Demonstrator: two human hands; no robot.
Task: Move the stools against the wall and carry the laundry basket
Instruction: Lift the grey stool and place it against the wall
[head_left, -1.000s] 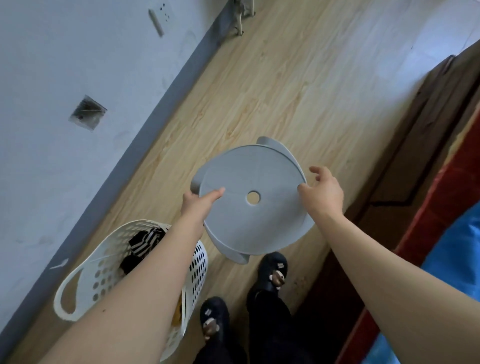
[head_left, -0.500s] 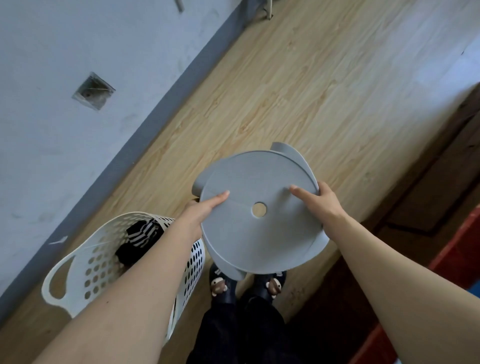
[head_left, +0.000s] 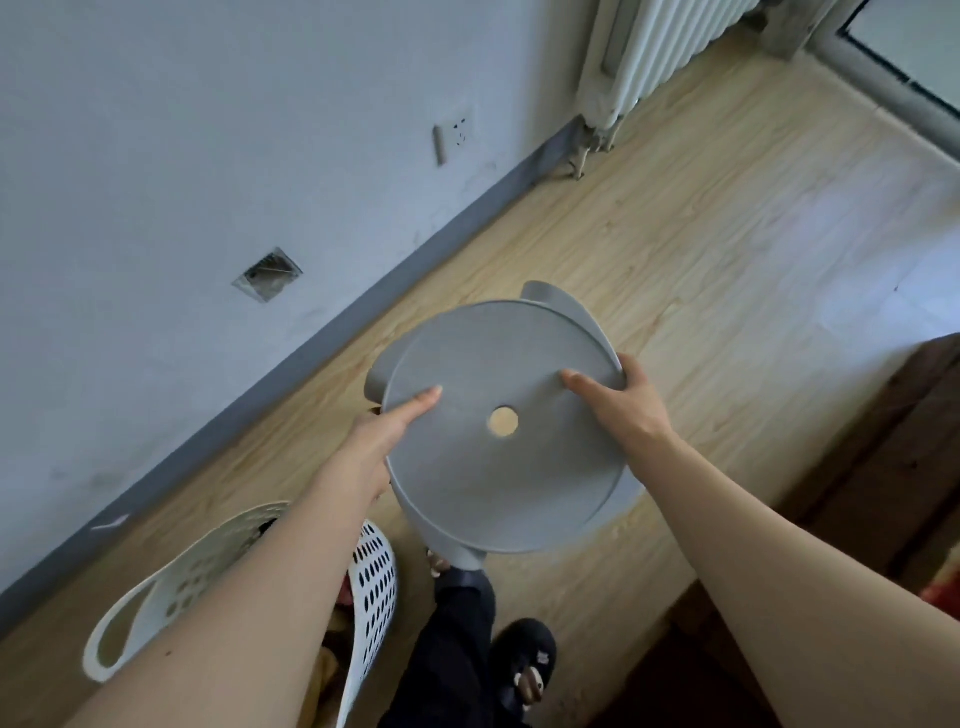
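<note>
Lifted higher, stool (head_left: 498, 447) gripped by both hands (head_left: 395, 426) (head_left: 618, 405), laundry basket (head_left: 374, 587) beside left forearm.

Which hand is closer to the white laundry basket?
Left. The left hand grips the grey stool just above the laundry basket; the right hand holds the stool's far side.

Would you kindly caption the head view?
Both hands, left and right, grip a round grey plastic stool beside a white perforated laundry basket.
</note>
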